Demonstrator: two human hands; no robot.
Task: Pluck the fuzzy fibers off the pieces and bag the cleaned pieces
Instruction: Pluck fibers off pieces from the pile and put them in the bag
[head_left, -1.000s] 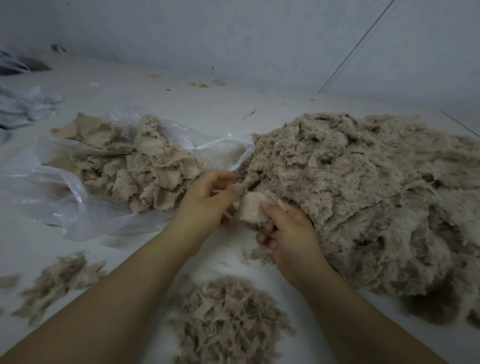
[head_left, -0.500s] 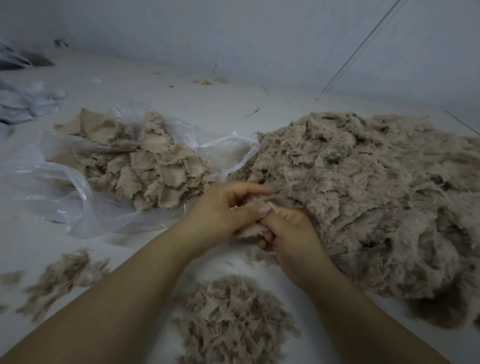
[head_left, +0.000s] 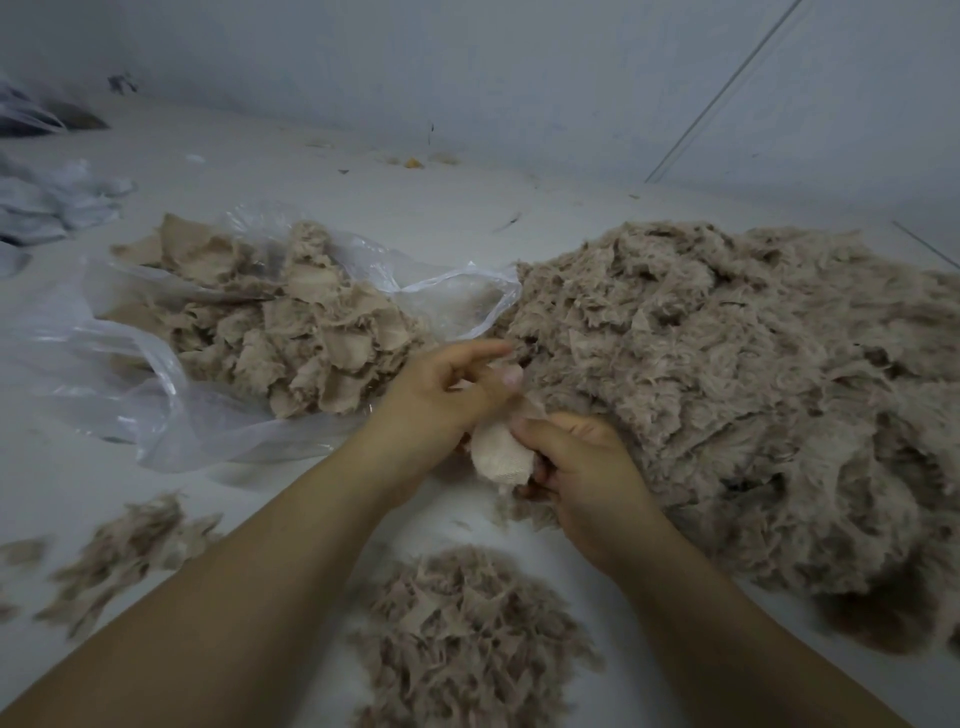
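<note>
Head view: both hands' grip pinches piece, seemingly beside bag edge.

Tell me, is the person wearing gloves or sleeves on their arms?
No. Both forearms are bare right down to the picture's bottom edge, with no sleeves showing. The left hand and right hand have no gloves, and I can't see any rings, watch or bracelet. The fingernails look short and plain.

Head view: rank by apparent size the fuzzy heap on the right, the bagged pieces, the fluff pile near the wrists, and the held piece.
1. Fuzzy heap
2. Bagged pieces
3. Fluff pile, though nearness to the camera makes ranks two and three unsure
4. Held piece
</note>
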